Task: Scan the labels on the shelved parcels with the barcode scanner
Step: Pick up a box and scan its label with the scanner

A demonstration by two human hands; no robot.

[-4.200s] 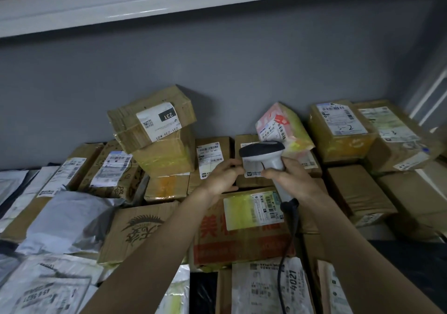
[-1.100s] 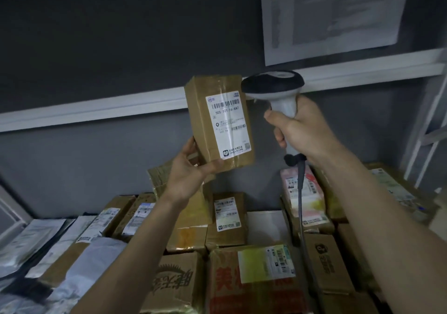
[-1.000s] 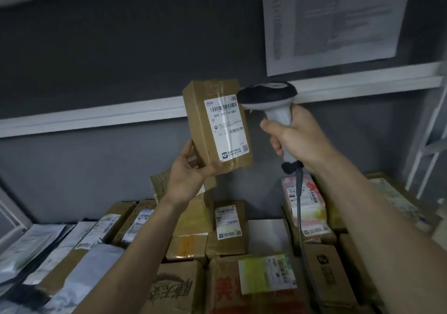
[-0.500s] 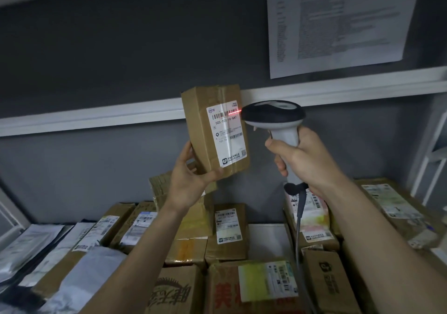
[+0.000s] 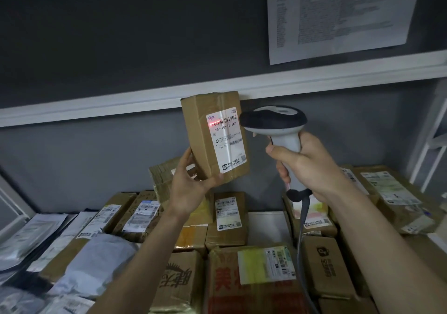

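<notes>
My left hand holds a small brown cardboard parcel upright above the shelf, gripping its lower end. Its white label faces me, and a red scan light falls on the barcode at the label's top left. My right hand grips the white handle of the barcode scanner, whose dark head points left at the label from just beside the parcel. The scanner's grey cable hangs down from the handle.
Several labelled cardboard parcels and grey plastic mailers crowd the shelf below. A white shelf rail runs across the dark wall behind. A printed sheet hangs at the upper right. White frame uprights stand at the right.
The red scan light has shifted from the label's right side to its left. The scanner sits slightly lower and closer to the parcel. Four seconds ago both hands were down among the shelved parcels.
</notes>
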